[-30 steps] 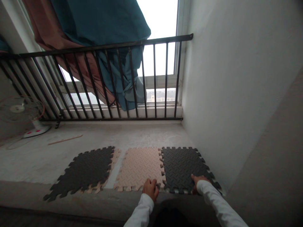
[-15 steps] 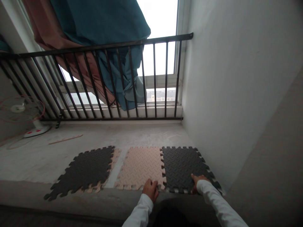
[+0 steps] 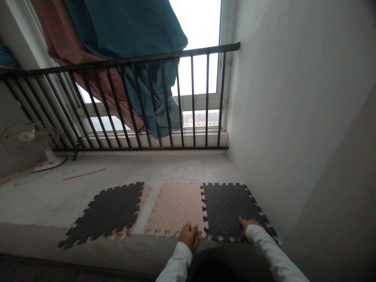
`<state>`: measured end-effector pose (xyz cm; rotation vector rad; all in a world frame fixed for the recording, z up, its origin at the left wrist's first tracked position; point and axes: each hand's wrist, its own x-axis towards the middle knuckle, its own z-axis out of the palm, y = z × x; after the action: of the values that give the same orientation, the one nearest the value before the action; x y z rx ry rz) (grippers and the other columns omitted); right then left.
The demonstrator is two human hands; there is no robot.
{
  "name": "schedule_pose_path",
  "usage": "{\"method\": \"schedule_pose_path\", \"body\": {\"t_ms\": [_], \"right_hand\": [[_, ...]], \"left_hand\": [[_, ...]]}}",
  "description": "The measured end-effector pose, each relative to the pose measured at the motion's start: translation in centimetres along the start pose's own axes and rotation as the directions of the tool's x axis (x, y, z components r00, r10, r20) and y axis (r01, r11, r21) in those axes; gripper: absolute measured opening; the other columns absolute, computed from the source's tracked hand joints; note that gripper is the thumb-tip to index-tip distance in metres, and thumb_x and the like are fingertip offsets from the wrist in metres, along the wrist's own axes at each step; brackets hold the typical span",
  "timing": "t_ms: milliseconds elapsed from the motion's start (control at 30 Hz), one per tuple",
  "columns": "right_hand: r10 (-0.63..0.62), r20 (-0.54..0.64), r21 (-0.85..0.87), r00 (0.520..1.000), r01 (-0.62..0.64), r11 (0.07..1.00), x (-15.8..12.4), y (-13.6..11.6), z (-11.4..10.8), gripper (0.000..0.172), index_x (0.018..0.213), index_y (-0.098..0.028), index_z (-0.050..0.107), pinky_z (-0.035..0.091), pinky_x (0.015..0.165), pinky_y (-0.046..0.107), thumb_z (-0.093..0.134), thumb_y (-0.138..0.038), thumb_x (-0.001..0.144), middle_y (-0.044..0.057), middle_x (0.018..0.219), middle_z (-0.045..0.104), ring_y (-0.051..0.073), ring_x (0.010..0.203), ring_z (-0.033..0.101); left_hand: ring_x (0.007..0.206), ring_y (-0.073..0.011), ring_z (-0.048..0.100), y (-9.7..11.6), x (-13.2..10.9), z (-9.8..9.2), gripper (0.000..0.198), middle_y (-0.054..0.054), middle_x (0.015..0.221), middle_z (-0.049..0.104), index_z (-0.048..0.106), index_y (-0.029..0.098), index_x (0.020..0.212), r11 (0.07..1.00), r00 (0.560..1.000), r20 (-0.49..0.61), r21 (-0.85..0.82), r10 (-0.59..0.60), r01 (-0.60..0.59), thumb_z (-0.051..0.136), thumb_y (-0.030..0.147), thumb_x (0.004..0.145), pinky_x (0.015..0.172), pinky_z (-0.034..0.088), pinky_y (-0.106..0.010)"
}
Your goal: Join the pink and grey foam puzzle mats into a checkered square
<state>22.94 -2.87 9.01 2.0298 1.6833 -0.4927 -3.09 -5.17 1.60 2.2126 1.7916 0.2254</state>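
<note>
A beige foam mat tile (image 3: 179, 207) and a dark grey foam mat tile (image 3: 226, 205) lie side by side on the pale ledge, their toothed edges meeting. My left hand (image 3: 188, 237) is closed at the beige tile's near edge, close to the seam, with its fingers curled over the rim. At the near right part of the dark tile, my right hand (image 3: 248, 229) grips the edge, one digit stretched on top; the other fingertips are hidden. Further left, another dark foam tile (image 3: 108, 213) lies askew over a beige one (image 3: 146, 192), which shows at its edges.
A white wall (image 3: 279, 117) rises just right of the tiles. Behind the ledge (image 3: 141, 164) runs a black railing (image 3: 132, 148), with a teal and pink curtain (image 3: 126, 31) hanging by the window. A fan (image 3: 49, 158) and a thin strip (image 3: 84, 174) are at the left.
The view has shifted slightly, moving everything a little to the right in the picture. Both hands stay at the same tile edges, and the tiles show no clear movement.
</note>
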Motion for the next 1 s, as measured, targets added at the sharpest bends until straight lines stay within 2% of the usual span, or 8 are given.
{"method": "schedule_pose_path", "body": {"t_ms": [133,300,467,667,1000], "right_hand": [[-0.006,0.001,-0.002,1.000,0.006,1.000,-0.2,-0.1,-0.1,0.100,0.131,-0.018,0.027,0.031,0.097,0.037,0.072,-0.037,0.044,0.011,0.127,0.045,0.029,0.120,0.034],[0.013,0.005,0.006,1.000,-0.013,1.000,-0.5,-0.2,-0.4,0.100,0.131,-0.019,0.027,0.031,0.097,0.037,0.072,-0.037,0.044,0.011,0.126,0.045,0.028,0.121,0.033],[0.010,0.007,0.007,1.000,-0.010,1.000,-0.5,-0.1,-0.3,0.101,0.131,-0.020,0.027,0.032,0.096,0.037,0.073,-0.038,0.043,0.013,0.126,0.046,0.028,0.120,0.034],[0.017,0.007,0.017,1.000,-0.018,1.000,-0.6,-0.2,-0.4,0.100,0.131,-0.023,0.028,0.033,0.095,0.039,0.073,-0.039,0.042,0.013,0.127,0.045,0.029,0.119,0.035],[0.013,0.008,0.007,1.000,-0.013,1.000,-0.7,-0.2,-0.4,0.099,0.131,-0.020,0.027,0.032,0.096,0.036,0.072,-0.037,0.044,0.011,0.128,0.044,0.028,0.120,0.034]], "left_hand": [[0.097,-0.0200,0.047,1.2,-0.8,-1.1,0.046,-0.007,0.104,0.053,0.046,0.026,0.116,0.990,0.992,0.080,0.113,-0.095,0.085,0.041,0.021,0.071,0.082,0.036,-0.030],[0.105,-0.0262,0.045,2.7,-1.1,-1.9,0.053,-0.014,0.116,0.048,0.038,0.020,0.124,0.976,0.977,0.128,0.161,-0.168,0.147,0.044,0.021,0.071,0.085,0.037,-0.036],[0.107,-0.0244,0.044,2.1,-0.5,-1.9,0.048,-0.013,0.119,0.047,0.039,0.024,0.124,0.973,0.973,0.142,0.165,-0.183,0.159,0.040,0.019,0.076,0.087,0.037,-0.034],[0.106,-0.0227,0.044,1.4,-0.1,-1.8,0.051,-0.011,0.116,0.048,0.040,0.027,0.124,0.958,0.973,0.110,0.228,-0.205,0.176,0.044,0.019,0.073,0.086,0.037,-0.032],[0.104,-0.0243,0.046,2.0,-0.4,-1.6,0.050,-0.011,0.114,0.050,0.041,0.028,0.122,0.958,0.978,0.088,0.232,-0.191,0.166,0.047,0.023,0.072,0.084,0.037,-0.034]]}}
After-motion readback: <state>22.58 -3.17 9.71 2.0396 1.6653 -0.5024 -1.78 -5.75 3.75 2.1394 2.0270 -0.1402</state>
